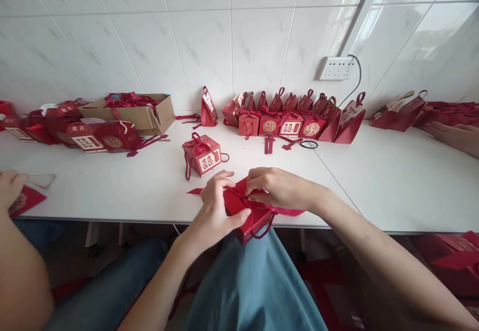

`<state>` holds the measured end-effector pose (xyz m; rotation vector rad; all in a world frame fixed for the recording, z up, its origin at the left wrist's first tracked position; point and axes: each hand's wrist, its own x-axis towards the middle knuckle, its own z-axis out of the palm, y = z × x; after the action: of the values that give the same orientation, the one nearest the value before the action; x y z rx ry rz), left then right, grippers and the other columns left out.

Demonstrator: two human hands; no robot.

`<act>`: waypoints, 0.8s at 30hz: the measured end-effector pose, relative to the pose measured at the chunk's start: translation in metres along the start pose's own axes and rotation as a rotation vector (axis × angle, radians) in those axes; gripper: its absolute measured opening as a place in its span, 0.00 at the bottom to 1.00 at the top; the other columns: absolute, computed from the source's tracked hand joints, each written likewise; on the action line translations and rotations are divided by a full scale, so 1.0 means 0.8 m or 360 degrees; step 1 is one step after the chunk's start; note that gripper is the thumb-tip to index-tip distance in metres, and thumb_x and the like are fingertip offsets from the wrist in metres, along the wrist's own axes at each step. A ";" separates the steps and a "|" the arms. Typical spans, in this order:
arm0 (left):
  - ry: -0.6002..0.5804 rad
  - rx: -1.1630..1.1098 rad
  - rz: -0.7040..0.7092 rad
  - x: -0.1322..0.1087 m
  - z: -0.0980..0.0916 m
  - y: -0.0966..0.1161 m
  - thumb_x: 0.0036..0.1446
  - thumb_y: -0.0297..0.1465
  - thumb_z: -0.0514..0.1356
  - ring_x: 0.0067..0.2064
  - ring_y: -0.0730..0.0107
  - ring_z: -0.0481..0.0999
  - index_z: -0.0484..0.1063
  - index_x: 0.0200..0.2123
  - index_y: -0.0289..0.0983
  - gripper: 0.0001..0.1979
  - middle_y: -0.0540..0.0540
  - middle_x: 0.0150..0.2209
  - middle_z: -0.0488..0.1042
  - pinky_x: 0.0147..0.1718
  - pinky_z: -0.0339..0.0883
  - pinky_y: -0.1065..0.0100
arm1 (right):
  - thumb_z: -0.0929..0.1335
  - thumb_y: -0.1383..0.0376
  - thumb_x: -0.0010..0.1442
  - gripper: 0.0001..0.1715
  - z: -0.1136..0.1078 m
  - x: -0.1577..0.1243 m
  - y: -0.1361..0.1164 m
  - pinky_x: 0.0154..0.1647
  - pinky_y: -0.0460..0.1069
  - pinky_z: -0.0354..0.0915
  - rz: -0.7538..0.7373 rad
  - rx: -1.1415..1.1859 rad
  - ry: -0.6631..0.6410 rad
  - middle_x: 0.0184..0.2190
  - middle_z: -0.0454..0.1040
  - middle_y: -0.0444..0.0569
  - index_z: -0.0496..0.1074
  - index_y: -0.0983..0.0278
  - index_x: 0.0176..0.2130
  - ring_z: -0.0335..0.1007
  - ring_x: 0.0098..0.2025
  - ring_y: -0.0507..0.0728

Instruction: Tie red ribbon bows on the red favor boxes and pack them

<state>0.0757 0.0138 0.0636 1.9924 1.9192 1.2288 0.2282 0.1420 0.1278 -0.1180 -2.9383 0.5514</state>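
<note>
A red gift box (250,227) tilts over the table's front edge, with a twisted cord handle on its near side. My left hand (217,206) steadies this box, its thumb lying across the top and its fingers curled at the left side. With bent fingers, my right hand (271,187) pinches a red ribbon (290,212) at the knot on top of the box. One ribbon tail sticks out to the left, and another lies to the right. Beyond my hands stands a finished-looking red box (202,159) with a bow and cord handles.
On the white table (160,186), several red boxes (269,124) line the wall. Left are a cardboard carton (163,114) of ribbons and more red boxes (101,136). A black ring (309,145) lies right of centre. Other people's hands show at left (10,186) and right (454,137).
</note>
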 end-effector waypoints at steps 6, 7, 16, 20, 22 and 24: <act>-0.0273 0.0310 -0.0055 0.022 -0.029 0.009 0.52 0.33 0.61 0.54 0.53 0.64 0.70 0.34 0.42 0.05 0.45 0.47 0.68 0.55 0.48 0.48 | 0.67 0.76 0.54 0.06 0.010 0.008 0.001 0.31 0.46 0.59 0.0105 0.0018 0.0024 0.30 0.67 0.46 0.70 0.67 0.29 0.62 0.28 0.50; -0.0251 0.0336 -0.0043 0.025 -0.026 0.013 0.52 0.32 0.61 0.51 0.55 0.66 0.70 0.32 0.41 0.03 0.46 0.43 0.69 0.54 0.50 0.49 | 0.67 0.77 0.53 0.07 0.012 0.008 0.003 0.31 0.46 0.59 0.0113 0.0036 0.0059 0.29 0.66 0.45 0.69 0.67 0.29 0.61 0.27 0.50; -0.0219 0.0211 -0.0010 0.031 -0.005 0.011 0.57 0.28 0.54 0.40 0.62 0.70 0.67 0.28 0.39 0.06 0.48 0.33 0.68 0.44 0.58 0.58 | 0.62 0.74 0.60 0.07 0.030 -0.007 0.011 0.31 0.46 0.61 -0.0047 0.0049 0.0316 0.31 0.65 0.48 0.66 0.65 0.31 0.60 0.27 0.51; -0.0186 0.0091 0.0040 0.028 -0.004 0.007 0.59 0.26 0.50 0.39 0.64 0.68 0.63 0.29 0.39 0.07 0.47 0.34 0.65 0.42 0.61 0.60 | 0.62 0.72 0.61 0.06 0.030 -0.008 0.010 0.33 0.47 0.62 -0.0029 0.0100 0.0340 0.33 0.66 0.49 0.67 0.65 0.33 0.62 0.29 0.51; -0.0183 0.0072 0.0035 0.029 -0.002 0.006 0.58 0.24 0.49 0.38 0.64 0.67 0.60 0.28 0.39 0.07 0.46 0.35 0.64 0.42 0.61 0.60 | 0.63 0.74 0.58 0.06 0.028 -0.006 0.010 0.31 0.46 0.61 0.0034 0.0074 0.0331 0.32 0.66 0.47 0.66 0.65 0.31 0.61 0.28 0.50; -0.0178 0.0054 0.0013 0.030 -0.002 0.005 0.57 0.23 0.49 0.39 0.64 0.66 0.58 0.28 0.39 0.07 0.45 0.35 0.63 0.42 0.62 0.59 | 0.63 0.76 0.54 0.07 0.027 -0.005 0.010 0.29 0.45 0.58 0.0089 0.0042 0.0336 0.30 0.65 0.46 0.65 0.65 0.29 0.58 0.26 0.49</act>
<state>0.0748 0.0337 0.0783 2.0406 1.8931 1.0689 0.2288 0.1412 0.1047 -0.2403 -2.7290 0.5493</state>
